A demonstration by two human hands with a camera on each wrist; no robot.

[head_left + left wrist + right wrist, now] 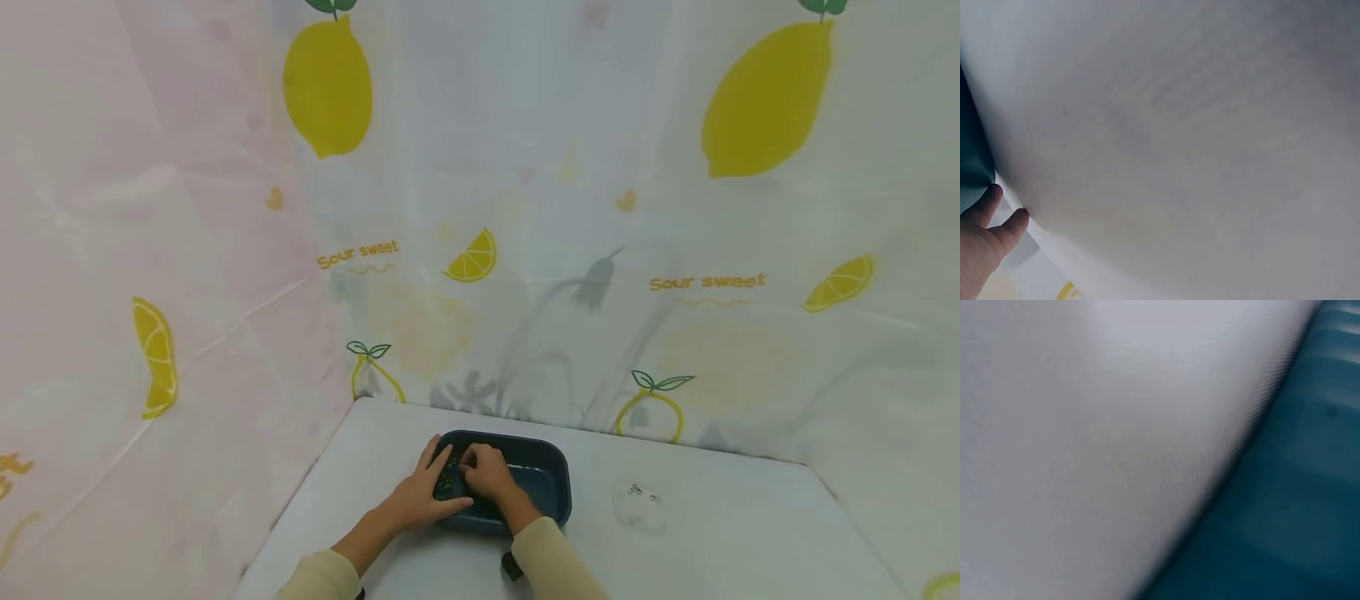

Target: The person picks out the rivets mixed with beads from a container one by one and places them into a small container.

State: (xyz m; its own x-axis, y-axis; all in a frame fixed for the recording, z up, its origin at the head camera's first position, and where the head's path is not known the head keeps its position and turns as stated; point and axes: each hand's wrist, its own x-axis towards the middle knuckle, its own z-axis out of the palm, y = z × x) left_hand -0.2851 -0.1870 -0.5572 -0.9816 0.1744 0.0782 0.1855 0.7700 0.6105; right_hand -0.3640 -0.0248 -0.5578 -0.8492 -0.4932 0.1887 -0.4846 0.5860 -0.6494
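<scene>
A dark blue rectangular dish [543, 500] with rounded corners stands on the white table. My left hand [412, 497] lies over its left end, fingers straight and spread, thumb reaching across the near side. In the left wrist view, two fingertips of the left hand [985, 240] show beside the dish [971, 134]. My right hand [491, 473] reaches into the dish with curled fingers, the tips pinching at a dark thing with green specks [447, 480] between the hands. What that thing is cannot be made out. The right wrist view shows only the dish's blue wall [1291, 500] and blurred white tabletop.
To the right of the dish lies a clear, thin piece [639, 505] with small dark marks. A white curtain [540, 167] printed with lemons hangs behind and on the left of the table [720, 525].
</scene>
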